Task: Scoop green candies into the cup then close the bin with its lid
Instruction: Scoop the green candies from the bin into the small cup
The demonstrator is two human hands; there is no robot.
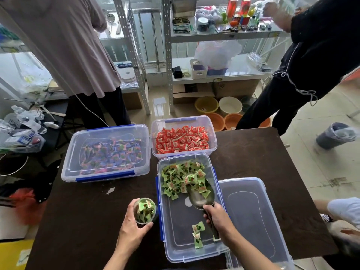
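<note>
Head view: left hand [134, 227] wrapped round cup [144, 211]; right hand [219, 219] clenched on scoop [200, 193], green candies [181, 178] just beyond in bin [175, 242]; lid [253, 211] right of it.

The cup [144, 211] is held left of the right hand [218, 217]; the bin [187, 248] is set beneath that hand, the lid [251, 215] to its right.

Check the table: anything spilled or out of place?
No candy spilled. One white scrap lies on the bare table left of the green bin; what it is can't be told. Lid lies beside the bin, as expected.
</note>
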